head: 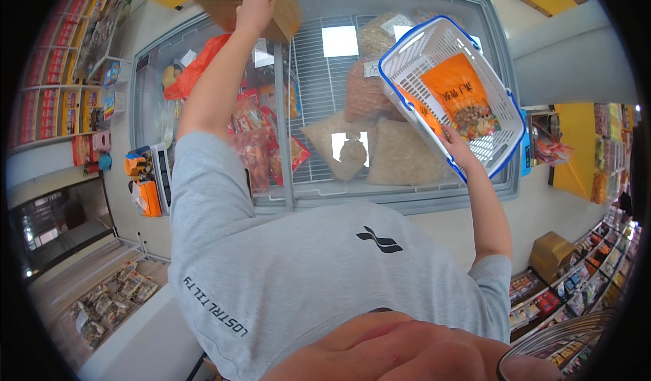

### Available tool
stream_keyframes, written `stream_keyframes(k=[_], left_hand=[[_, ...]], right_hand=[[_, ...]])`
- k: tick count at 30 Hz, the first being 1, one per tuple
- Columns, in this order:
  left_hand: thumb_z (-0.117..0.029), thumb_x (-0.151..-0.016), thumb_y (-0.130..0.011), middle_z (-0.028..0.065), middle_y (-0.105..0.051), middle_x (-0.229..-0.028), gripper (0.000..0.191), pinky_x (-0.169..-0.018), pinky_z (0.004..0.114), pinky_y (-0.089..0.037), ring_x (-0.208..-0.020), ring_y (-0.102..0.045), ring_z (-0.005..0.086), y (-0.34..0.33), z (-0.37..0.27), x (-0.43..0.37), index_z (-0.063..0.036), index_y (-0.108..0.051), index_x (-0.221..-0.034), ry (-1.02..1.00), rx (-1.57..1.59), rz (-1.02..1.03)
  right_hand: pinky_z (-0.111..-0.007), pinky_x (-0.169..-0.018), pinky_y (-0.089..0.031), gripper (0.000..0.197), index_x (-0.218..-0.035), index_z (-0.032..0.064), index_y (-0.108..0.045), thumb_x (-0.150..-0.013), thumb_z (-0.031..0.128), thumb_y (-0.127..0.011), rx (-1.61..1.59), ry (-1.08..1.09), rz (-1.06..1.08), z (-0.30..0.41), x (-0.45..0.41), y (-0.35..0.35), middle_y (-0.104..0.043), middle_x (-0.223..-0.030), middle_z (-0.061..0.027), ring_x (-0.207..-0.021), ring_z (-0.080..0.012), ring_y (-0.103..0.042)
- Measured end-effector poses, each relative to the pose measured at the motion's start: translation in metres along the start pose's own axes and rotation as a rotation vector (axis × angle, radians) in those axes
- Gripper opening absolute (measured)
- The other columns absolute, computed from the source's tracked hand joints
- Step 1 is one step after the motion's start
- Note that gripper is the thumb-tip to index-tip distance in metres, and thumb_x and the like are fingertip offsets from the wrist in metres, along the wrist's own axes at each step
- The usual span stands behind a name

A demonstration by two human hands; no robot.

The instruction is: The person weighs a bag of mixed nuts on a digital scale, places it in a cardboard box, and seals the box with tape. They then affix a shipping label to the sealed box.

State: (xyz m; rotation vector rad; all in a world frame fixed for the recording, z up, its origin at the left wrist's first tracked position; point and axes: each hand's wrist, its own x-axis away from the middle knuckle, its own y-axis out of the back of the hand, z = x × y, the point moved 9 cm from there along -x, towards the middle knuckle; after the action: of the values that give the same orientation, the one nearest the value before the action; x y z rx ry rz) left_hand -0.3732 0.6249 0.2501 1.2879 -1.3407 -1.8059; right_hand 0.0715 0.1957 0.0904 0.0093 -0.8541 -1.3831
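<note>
My left hand [254, 12] is closed on the edge of an open cardboard box [285, 4], which looks slightly blurred at the top left. By its near rim, my right hand [456, 148] holds a white plastic shopping basket [501, 96] with a blue edge, fingertips beside an orange pouch [421, 110]. A larger orange pouch of dried food [455, 88] lies inside. Beneath is a chest freezer [287, 152] with transparent covers, holding several clear bags [407, 152] of dry-looking food, plus red packets [249, 111]. A red plastic bag [198, 71] is beside my left forearm.
A scale-like device [161, 175] and an orange tissue box [148, 198] stand left of the freezer. Shelves of packets [56, 96] line the left side. More stocked shelves [580, 279] and a cardboard box [552, 254] are at the lower right. A grey column-like surface [574, 55] stands at the upper right.
</note>
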Motion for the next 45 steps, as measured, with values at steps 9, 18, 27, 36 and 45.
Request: stream_keyframes(k=[9,18,27,36,45], left_hand=[[-0.014,-0.080,-0.064,0.0062,-0.053,-0.086,0.010,-0.080,0.040,-0.041,-0.091,-0.055,0.0256,0.185,-0.168,0.226,-0.0090,-0.057,-0.085,-0.354,0.247,-0.126],[-0.012,-0.078,-0.062,0.0064,-0.054,-0.090,0.014,-0.082,0.040,-0.040,-0.094,-0.054,0.0267,0.172,-0.264,0.354,-0.0088,-0.058,-0.092,-0.415,0.483,0.119],[-0.012,-0.078,-0.061,0.0081,-0.054,-0.092,0.018,-0.074,0.037,-0.044,-0.093,-0.054,0.0260,0.139,-0.392,0.396,-0.0077,-0.059,-0.095,-0.474,0.623,0.186],[-0.018,-0.084,-0.071,0.0083,-0.061,-0.091,0.016,-0.081,0.036,-0.051,-0.093,-0.058,0.0277,0.125,-0.421,0.409,-0.0050,-0.064,-0.090,-0.497,0.705,0.246],[-0.017,-0.084,-0.068,0.0071,-0.062,-0.088,0.018,-0.080,0.036,-0.051,-0.092,-0.059,0.0253,0.135,-0.415,0.401,-0.0034,-0.068,-0.097,-0.488,0.783,0.208]], right_hand=[[-0.046,-0.091,-0.051,0.060,-0.146,0.0087,-0.039,-0.092,0.023,-0.058,0.808,0.185,-0.265,-0.027,-0.029,0.012,-0.057,-0.129,-0.0294,-0.109,-0.0391,-0.063],[-0.044,-0.079,-0.053,0.037,-0.122,0.0048,-0.058,-0.089,0.023,-0.061,0.609,0.258,-0.247,0.072,0.023,0.113,-0.069,-0.100,-0.0176,-0.089,-0.0364,-0.067],[-0.033,-0.075,-0.053,0.040,-0.116,-0.0039,-0.056,-0.094,0.028,-0.067,0.172,0.455,-0.311,0.235,0.209,0.134,-0.069,-0.094,-0.0131,-0.084,-0.0190,-0.067],[-0.044,-0.075,-0.051,0.033,-0.109,-0.0035,-0.052,-0.093,0.023,-0.064,0.447,0.481,-0.108,0.210,0.156,-0.004,-0.068,-0.091,-0.0213,-0.087,-0.0377,-0.067],[-0.048,-0.075,-0.053,0.032,-0.113,-0.0028,-0.051,-0.092,0.019,-0.062,0.453,0.462,-0.194,0.199,0.162,0.000,-0.068,-0.095,-0.0233,-0.087,-0.0407,-0.067]])
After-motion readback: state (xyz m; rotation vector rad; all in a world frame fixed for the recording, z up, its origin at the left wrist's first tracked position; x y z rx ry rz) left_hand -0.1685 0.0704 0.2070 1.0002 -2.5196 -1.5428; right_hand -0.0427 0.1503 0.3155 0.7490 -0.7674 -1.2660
